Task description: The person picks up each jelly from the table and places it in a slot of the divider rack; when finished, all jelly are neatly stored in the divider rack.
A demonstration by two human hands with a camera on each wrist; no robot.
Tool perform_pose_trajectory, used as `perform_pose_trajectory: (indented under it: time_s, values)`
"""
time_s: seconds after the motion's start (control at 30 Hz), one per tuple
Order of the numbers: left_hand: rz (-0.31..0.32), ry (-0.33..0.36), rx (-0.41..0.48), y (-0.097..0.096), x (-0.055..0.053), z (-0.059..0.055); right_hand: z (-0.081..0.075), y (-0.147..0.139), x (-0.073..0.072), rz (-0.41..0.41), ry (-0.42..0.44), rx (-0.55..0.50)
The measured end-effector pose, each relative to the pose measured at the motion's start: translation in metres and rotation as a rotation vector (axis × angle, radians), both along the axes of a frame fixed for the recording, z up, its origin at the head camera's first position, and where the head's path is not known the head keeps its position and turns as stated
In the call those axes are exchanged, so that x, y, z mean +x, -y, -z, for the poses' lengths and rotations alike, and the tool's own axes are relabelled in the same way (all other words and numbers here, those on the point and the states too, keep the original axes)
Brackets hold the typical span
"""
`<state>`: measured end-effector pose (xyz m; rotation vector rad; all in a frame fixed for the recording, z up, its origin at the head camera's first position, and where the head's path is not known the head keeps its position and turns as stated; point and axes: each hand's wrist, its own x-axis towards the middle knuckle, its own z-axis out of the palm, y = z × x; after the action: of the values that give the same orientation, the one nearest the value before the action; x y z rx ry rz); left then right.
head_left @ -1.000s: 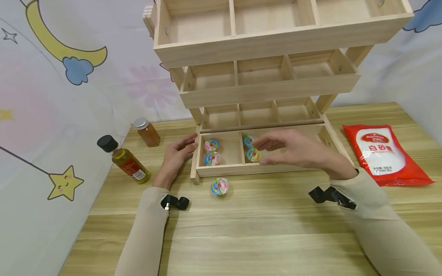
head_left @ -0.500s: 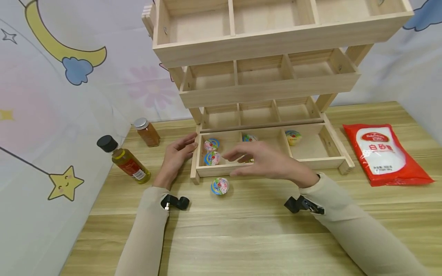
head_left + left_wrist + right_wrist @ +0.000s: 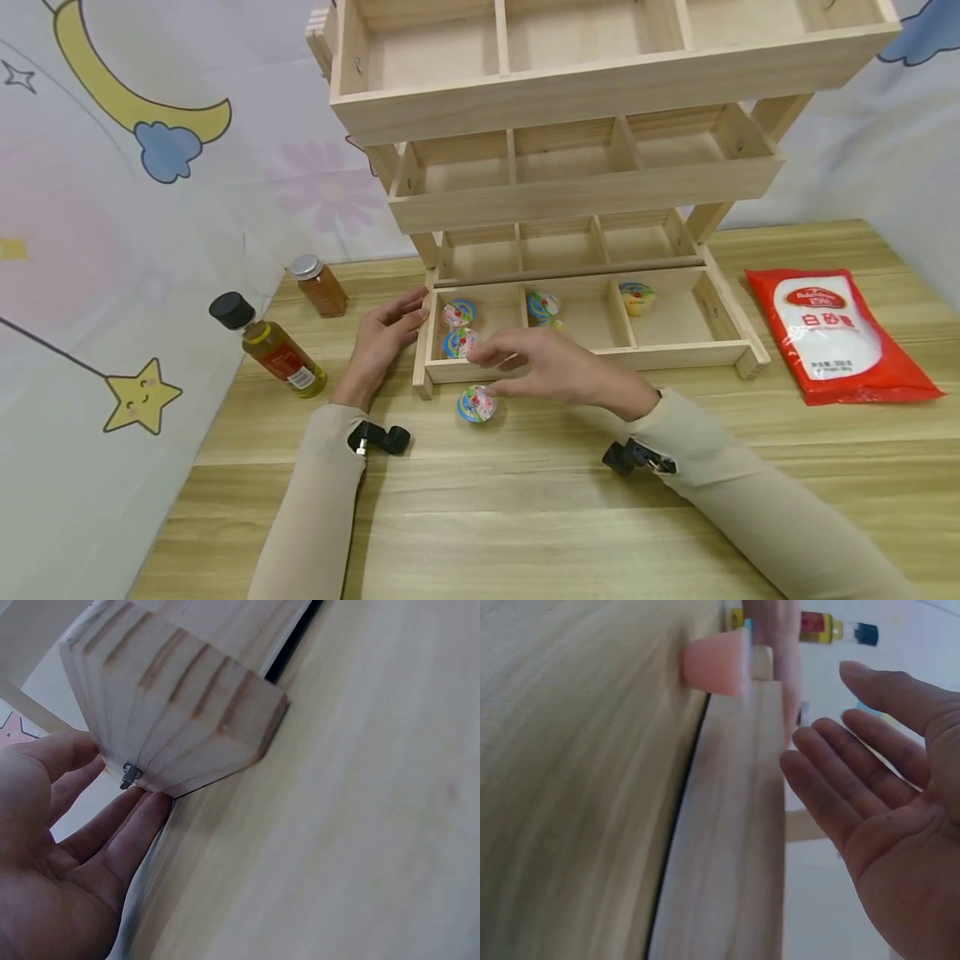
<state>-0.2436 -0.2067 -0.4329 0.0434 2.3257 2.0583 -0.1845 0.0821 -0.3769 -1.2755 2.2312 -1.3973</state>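
Observation:
A pink jelly cup (image 3: 477, 405) with a printed foil lid stands on the table in front of the wooden rack (image 3: 585, 183). Its pink side (image 3: 712, 664) shows in the right wrist view. My right hand (image 3: 555, 368) hovers over the rack's front board, fingers relaxed and holding nothing, thumb tip close to that cup. With extended fingers, my left hand (image 3: 381, 342) touches the left end of the bottom tray; the left wrist view shows the fingertips at the wooden end piece (image 3: 180, 705) beside a bolt. Two cups (image 3: 458, 313) lie in the tray's left compartment.
The middle compartment holds a cup (image 3: 542, 304) and another mostly hidden by my right hand. A yellow cup (image 3: 637, 298) sits in the right one. An oil bottle (image 3: 283, 354) and a jar (image 3: 321, 287) stand left, a red sugar bag (image 3: 832, 337) lies right. Higher tiers overhang the bottom tray.
My right hand has moved left and toward the front, from over the middle compartment to beside the cup on the table. My left hand has stayed in place.

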Motion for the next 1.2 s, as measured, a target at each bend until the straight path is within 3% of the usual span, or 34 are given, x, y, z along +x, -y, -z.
perform_pose_trajectory:
  time_s: [0.4, 0.67, 1.2]
  values:
    - [-0.008, 0.009, 0.003, 0.000, -0.001, 0.002, 0.017, 0.008, 0.004, 0.000, -0.025, 0.158]
    - [-0.003, -0.002, -0.001, 0.000, 0.000, 0.001, 0.022, 0.013, 0.009, 0.007, -0.114, 0.236]
    - [0.002, -0.006, 0.015, -0.001, -0.001, 0.001, 0.031, 0.015, 0.009, -0.006, -0.145, 0.209]
